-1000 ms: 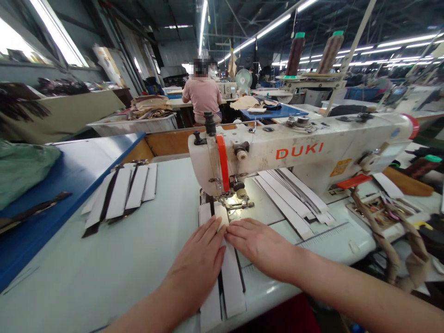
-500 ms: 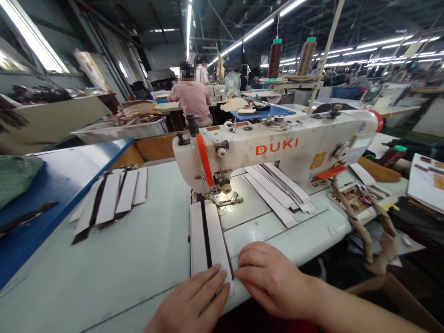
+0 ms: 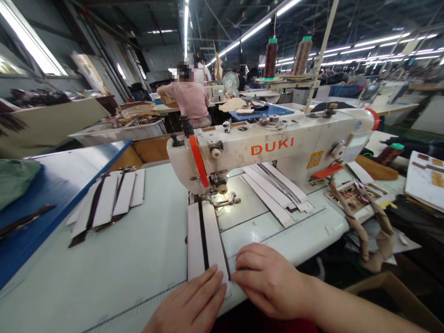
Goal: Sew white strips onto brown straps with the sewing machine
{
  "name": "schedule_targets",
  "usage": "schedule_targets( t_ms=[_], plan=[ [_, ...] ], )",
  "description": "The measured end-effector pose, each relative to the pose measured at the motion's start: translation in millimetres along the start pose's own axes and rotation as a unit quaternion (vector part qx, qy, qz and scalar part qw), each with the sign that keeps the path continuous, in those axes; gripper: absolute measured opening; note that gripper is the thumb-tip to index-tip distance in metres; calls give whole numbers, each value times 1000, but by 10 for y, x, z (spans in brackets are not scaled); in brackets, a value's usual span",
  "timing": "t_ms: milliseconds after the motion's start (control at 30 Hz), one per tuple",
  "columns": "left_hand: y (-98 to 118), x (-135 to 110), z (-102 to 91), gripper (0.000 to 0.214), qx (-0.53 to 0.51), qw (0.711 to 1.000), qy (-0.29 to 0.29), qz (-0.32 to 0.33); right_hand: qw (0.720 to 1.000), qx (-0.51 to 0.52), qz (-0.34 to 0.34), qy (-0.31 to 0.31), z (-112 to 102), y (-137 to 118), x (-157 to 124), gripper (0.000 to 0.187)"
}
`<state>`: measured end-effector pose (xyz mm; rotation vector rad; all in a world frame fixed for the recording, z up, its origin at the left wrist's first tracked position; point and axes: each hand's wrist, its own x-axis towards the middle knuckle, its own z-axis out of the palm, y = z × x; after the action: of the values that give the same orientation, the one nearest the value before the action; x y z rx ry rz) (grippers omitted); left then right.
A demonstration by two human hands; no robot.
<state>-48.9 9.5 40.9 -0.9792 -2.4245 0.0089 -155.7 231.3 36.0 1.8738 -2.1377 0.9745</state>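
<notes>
A long white strip piece with a dark line down its middle (image 3: 212,236) lies lengthwise under the needle area of the sewing machine (image 3: 222,152). My left hand (image 3: 192,298) rests flat on its near end, fingers stretched out. Beside the right edge of the same piece is my right hand (image 3: 265,277), its fingers curled and pinched at the dark edge of the strip. The machine's lamp lights the metal plate (image 3: 227,201) next to the presser foot. The exact grip of the right fingertips is partly hidden.
More white strips (image 3: 118,194) with dark edges lie to the left, and a stack of white strips (image 3: 274,187) sits under the machine arm. A tray of small items (image 3: 357,192) is at the right. A person in a pink top (image 3: 190,99) sits farther back.
The view has shifted slightly, so everything sits a little further left. Both hands keep their places on the strip, which looks unmoved under the machine.
</notes>
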Motion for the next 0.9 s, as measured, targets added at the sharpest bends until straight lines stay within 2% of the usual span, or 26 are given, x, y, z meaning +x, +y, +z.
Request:
schedule_targets(
  t_ms=[133,167,300,433,467,600,733,800,900],
  plan=[
    [27,-82,137,43,1,997,71,-15,1000,0,2,-7,-9,-13,6,22],
    [27,-84,137,43,2,998,69,-11,1000,0,2,-8,-13,-15,6,21],
    [22,-21,55,38,-2,1000,0,2,1000,0,5,-13,-21,-15,6,21],
    [36,35,33,40,-10,996,82,-35,1000,3,10,-3,-18,-24,17,20],
    [36,41,27,39,-10,996,79,-35,1000,3,11,2,-18,-28,21,20],
    [16,54,-52,33,-15,1000,-11,-8,1000,-1,11,9,-25,-38,30,21],
    [24,50,-70,35,-15,1000,-16,-12,1000,3,8,-6,-32,-34,28,21],
    [52,28,-5,35,-18,999,14,-23,1000,4,4,-4,-31,-32,29,21],
    [100,-28,140,36,-17,994,96,-40,1000,3,-3,2,-26,-27,29,22]
  ],
)
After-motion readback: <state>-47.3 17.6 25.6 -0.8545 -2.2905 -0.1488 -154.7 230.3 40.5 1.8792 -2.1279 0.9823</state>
